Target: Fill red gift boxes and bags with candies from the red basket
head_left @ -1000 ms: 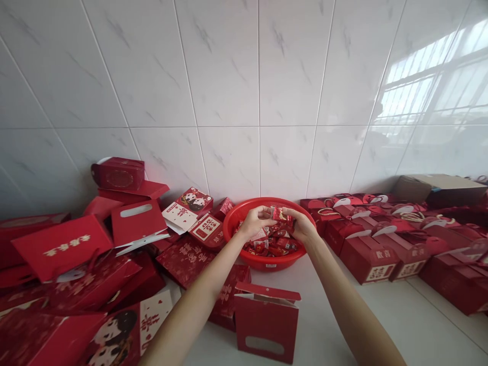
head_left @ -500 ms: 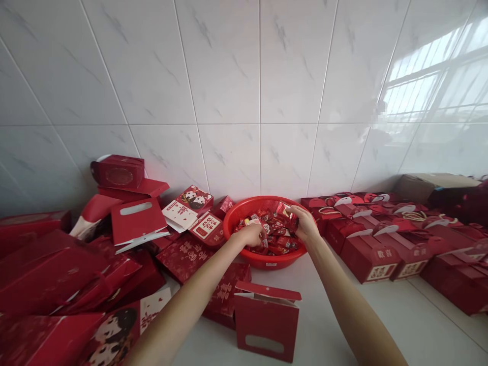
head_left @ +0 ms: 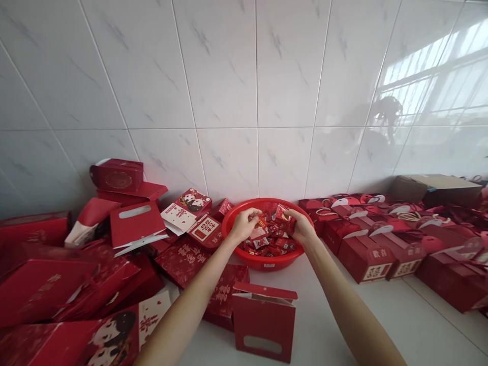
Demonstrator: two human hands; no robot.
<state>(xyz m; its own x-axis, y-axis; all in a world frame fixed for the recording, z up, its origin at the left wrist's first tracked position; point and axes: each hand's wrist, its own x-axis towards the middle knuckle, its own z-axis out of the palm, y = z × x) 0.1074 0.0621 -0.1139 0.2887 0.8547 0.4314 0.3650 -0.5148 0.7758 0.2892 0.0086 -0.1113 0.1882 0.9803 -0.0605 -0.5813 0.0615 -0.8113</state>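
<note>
A red plastic basket [head_left: 251, 260] with a perforated wall holds many small red-wrapped candies [head_left: 280, 244]. Over its left side, my left hand [head_left: 244, 226] pinches a red candy packet [head_left: 260, 229] between thumb and fingers. My right hand [head_left: 303, 227], at the basket's right side, is closed on another shiny red candy packet [head_left: 282, 212]. In front of the basket an unfilled-looking red gift box [head_left: 265, 317] stands upright, its top partly open and an oval cut-out low on its face.
On the left lies a heap of loose red gift boxes [head_left: 137, 223], some printed with cartoon figures. Rows of folded-shut gift boxes [head_left: 366, 254] stand on the right. A brown cardboard carton [head_left: 434, 185] sits behind them. A tiled wall [head_left: 229, 76] rises at the back.
My left hand has lifted slightly and shifted left, with a red packet now showing in its fingers. My right hand keeps its packet in nearly the same place. The view has shifted slightly.
</note>
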